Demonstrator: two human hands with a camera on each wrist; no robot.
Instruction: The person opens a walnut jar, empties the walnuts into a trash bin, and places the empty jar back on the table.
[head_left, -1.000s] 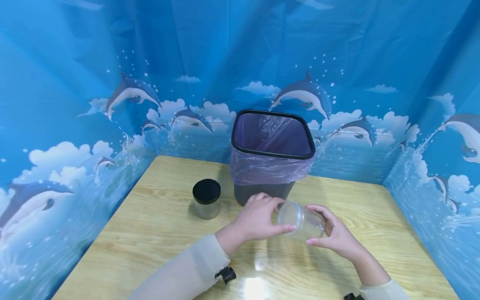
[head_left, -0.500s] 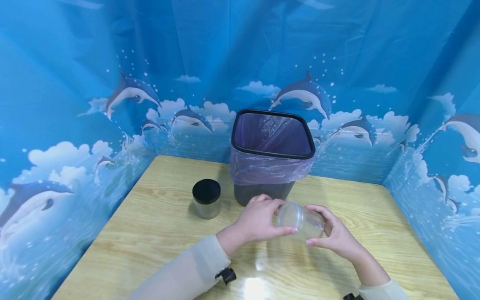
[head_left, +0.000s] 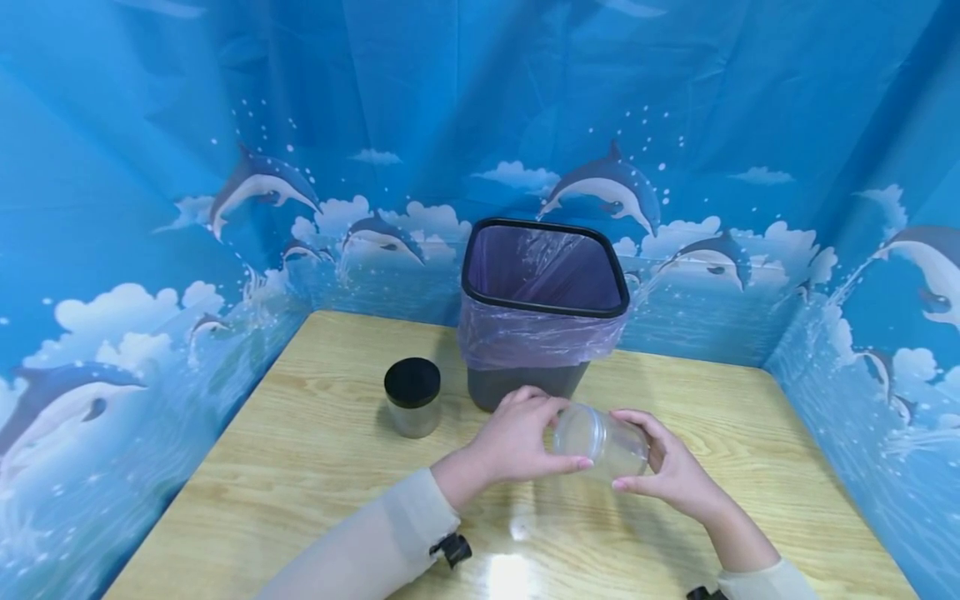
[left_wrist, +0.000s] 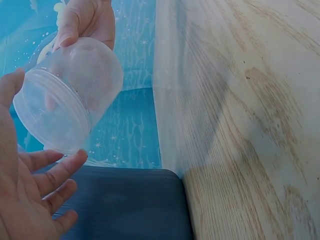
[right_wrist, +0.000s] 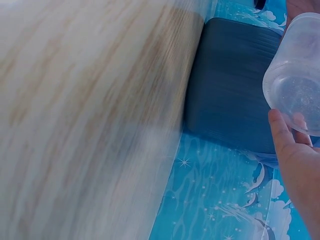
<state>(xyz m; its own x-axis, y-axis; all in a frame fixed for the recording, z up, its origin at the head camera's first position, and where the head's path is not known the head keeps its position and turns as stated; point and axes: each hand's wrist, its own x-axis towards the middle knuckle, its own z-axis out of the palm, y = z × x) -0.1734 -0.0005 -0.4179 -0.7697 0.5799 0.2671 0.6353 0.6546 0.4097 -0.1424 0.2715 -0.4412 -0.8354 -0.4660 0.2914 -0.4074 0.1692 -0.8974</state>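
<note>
A clear plastic jar (head_left: 618, 450) is held tilted on its side between both hands, in front of the bin. My left hand (head_left: 513, 437) holds its rimmed end, thumb on the near side and fingers beyond. In the left wrist view the fingertips lie right at the jar's rim (left_wrist: 62, 107), several fingers spread. Around the other end, my right hand (head_left: 678, 479) grips with the thumb below and fingers above. The right wrist view shows the jar's base (right_wrist: 300, 95) by the right fingertips. Nothing distinct shows inside the jar.
A dark bin (head_left: 525, 382) with a purple liner bag (head_left: 540, 337) and black rim stands behind the hands. Left of it is a second clear jar (head_left: 415, 419) with a black lid (head_left: 412, 382), upright on the wooden table (head_left: 315, 467). Dolphin-print curtains (head_left: 420, 125) enclose the table.
</note>
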